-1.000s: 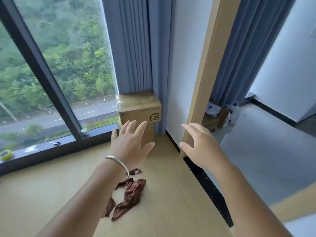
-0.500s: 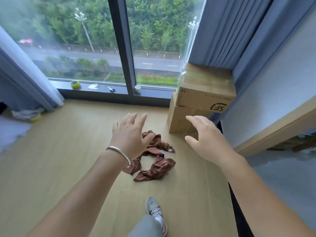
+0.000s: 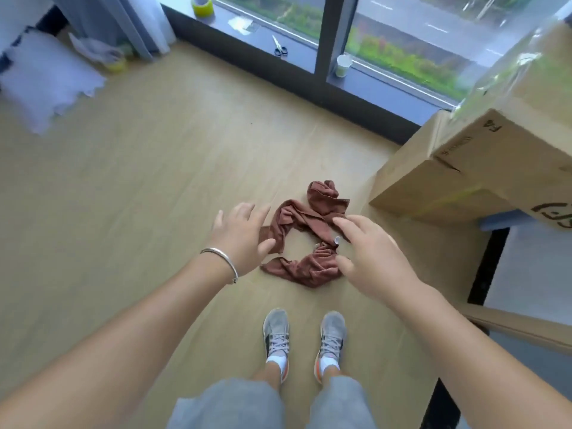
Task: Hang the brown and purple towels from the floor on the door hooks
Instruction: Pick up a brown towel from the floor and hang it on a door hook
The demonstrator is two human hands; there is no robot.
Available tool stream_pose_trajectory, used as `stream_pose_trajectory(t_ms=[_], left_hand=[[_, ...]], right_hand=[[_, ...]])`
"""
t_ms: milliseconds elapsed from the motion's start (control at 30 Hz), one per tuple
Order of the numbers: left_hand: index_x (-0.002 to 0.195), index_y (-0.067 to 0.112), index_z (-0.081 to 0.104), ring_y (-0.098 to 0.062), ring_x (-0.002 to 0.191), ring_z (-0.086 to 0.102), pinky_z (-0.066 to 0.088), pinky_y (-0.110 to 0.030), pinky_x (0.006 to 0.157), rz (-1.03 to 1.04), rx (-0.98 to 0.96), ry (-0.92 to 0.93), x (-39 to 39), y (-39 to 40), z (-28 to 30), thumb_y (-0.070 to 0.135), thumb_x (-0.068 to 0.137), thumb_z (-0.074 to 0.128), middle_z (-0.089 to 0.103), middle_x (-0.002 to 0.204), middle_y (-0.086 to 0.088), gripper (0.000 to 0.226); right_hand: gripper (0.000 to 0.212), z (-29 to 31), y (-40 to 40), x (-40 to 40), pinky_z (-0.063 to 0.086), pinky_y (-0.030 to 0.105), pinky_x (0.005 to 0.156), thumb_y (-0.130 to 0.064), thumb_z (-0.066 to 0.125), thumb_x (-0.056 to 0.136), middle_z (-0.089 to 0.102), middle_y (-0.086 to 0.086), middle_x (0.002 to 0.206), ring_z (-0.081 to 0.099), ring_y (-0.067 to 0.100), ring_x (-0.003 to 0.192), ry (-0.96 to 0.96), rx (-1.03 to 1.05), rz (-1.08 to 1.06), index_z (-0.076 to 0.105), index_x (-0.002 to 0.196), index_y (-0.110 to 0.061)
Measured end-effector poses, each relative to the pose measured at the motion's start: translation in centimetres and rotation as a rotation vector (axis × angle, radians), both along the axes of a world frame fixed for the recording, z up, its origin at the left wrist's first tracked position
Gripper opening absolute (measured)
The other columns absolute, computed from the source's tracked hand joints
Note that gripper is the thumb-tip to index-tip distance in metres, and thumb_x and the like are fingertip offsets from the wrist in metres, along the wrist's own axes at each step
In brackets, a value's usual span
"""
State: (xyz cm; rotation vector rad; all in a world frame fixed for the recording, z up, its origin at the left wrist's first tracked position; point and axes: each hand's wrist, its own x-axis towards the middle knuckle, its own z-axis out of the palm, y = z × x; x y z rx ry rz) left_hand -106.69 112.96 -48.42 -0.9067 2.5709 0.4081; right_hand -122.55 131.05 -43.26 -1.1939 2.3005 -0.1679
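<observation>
Both hands hang spread and empty over the towel: the left hand [image 3: 240, 239] above its left fold, the right hand [image 3: 371, 258] above its right side, neither plainly touching it. The brown towel [image 3: 305, 233] lies crumpled in a loose ring on the floor [image 3: 123, 187], near the boxes [image 3: 464, 168] by the window-side corner. No purple towel or door hooks show. A grab at one fold may leave the rest trailing underfoot, since the shoes [image 3: 305, 339] stand just behind. Half a second ago the view took in more window; it now tilts down, with both feet showing and the hands nearer the cloth.
</observation>
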Motion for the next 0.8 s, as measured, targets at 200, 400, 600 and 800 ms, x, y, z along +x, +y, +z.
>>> stream_pose_trajectory(t_ms=[200, 400, 600, 800], left_hand=[[0.152, 0.026, 0.016, -0.018, 0.144, 0.019, 0.015, -0.042, 0.117, 0.116, 0.052, -0.178, 2.7, -1.9, -15.8, 0.048, 0.095, 0.044, 0.023, 0.156, -0.002, 0.068], [0.15, 0.019, 0.02, -0.022, 0.139, 0.029, 0.025, -0.035, 0.11, 0.028, 0.039, -0.282, 4.0, -4.4, -32.6, 0.038, 0.096, 0.047, 0.029, 0.152, -0.005, 0.063], [0.147, 0.014, 0.027, -0.025, 0.128, 0.039, 0.038, -0.035, 0.099, -0.11, 0.054, -0.33, 4.6, -5.3, -47.8, 0.019, 0.093, 0.05, 0.037, 0.142, -0.006, 0.059], [0.146, 0.015, 0.027, -0.026, 0.131, 0.038, 0.044, -0.042, 0.096, -0.1, 0.054, -0.328, 5.6, -7.3, -59.8, -0.007, 0.08, 0.057, 0.03, 0.148, -0.006, 0.075]], right_hand=[[0.063, -15.8, -5.1, -1.9, 0.031, 0.036, 0.11, -0.025, 0.061, 0.082, 0.04, 0.004, 0.146, 0.036, 0.022, 0.135, -0.05, 0.024, 0.273, 0.043, 0.142, -0.021], [0.059, -34.0, -8.3, -1.6, 0.035, 0.04, 0.104, -0.02, 0.055, 0.083, 0.043, 0.01, 0.142, 0.039, 0.029, 0.131, -0.073, 0.061, 0.534, 0.045, 0.141, -0.016], [0.062, -50.5, -10.7, 0.5, 0.023, 0.04, 0.113, -0.023, 0.052, 0.089, 0.029, 0.013, 0.152, 0.026, 0.028, 0.14, -0.023, 0.094, 0.746, 0.033, 0.146, -0.015], [0.07, -63.6, -12.3, 2.5, 0.013, 0.04, 0.118, -0.023, 0.049, 0.09, 0.013, 0.007, 0.158, 0.008, 0.024, 0.146, 0.137, 0.183, 0.953, 0.015, 0.151, -0.019]])
